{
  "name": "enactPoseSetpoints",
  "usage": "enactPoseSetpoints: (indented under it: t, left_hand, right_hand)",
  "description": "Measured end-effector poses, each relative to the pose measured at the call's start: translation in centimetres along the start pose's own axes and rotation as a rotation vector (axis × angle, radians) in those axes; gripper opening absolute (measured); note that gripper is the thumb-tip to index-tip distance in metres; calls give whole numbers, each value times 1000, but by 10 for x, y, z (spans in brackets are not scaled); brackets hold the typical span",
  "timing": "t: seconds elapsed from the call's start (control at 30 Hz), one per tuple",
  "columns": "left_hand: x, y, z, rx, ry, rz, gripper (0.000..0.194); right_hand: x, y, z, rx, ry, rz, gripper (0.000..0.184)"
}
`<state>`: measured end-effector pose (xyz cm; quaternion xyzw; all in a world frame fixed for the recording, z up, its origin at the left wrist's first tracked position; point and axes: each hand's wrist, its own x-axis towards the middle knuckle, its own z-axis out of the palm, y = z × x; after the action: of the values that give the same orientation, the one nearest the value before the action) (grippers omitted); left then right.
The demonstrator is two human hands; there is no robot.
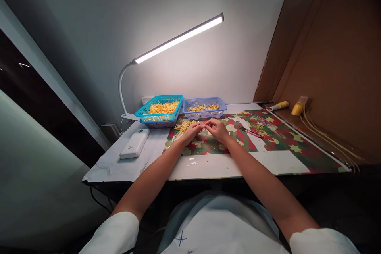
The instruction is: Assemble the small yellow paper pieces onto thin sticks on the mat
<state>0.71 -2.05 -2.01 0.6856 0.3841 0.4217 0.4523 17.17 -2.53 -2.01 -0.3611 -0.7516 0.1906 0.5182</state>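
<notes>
My left hand [191, 133] and my right hand [218, 130] meet over the patterned mat [238, 147], fingertips pinched close together. Something small sits between them, too tiny to make out. Just behind my left hand lies a bunch of yellow petal-like pieces [183, 125] with thin stems, partly covered by that hand. Beyond the hands stand a turquoise basket [142, 114] heaped with pale yellow pieces and a lavender basket [205, 113] with darker gold pieces. To the right of my right hand rests a slim pink-and-black tool [250, 131] beside small yellow bits [260, 127].
A lit lamp [178, 40] arches over the table from the left. Near the left edge lies a white power bank [135, 143]. At right are a cardboard panel [327, 47], a yellow-and-white roll [279, 106] and a yellow spool [298, 107] with loose strands.
</notes>
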Motion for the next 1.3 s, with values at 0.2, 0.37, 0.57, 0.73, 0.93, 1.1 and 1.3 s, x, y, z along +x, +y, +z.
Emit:
enactPoseSetpoints:
  t: [0.2, 0.37, 0.57, 0.73, 0.93, 1.1, 1.3]
  left_hand:
    - [1, 1, 0, 33, 51, 2, 36]
    - [3, -1, -1, 61, 100, 18, 37]
    - [1, 3, -2, 80, 182, -1, 35]
    - [1, 2, -2, 89, 202, 14, 37]
    - [3, -1, -2, 139, 159, 33, 36]
    - [4, -2, -1, 156, 94, 127, 40]
    - [3, -1, 0, 185, 46, 144, 41]
  right_hand:
    - [3, 0, -6, -14, 1, 74, 12]
    - [5, 2, -12, -23, -22, 173, 12]
    - [3, 9, -14, -49, -209, 282, 13]
    - [3, 13, -17, -50, -300, 317, 18]
    - [7, 12, -12, -23, -46, 283, 21]
    - [9, 11, 8, 168, -160, 280, 21]
    - [10, 9, 17, 249, -172, 354, 25]
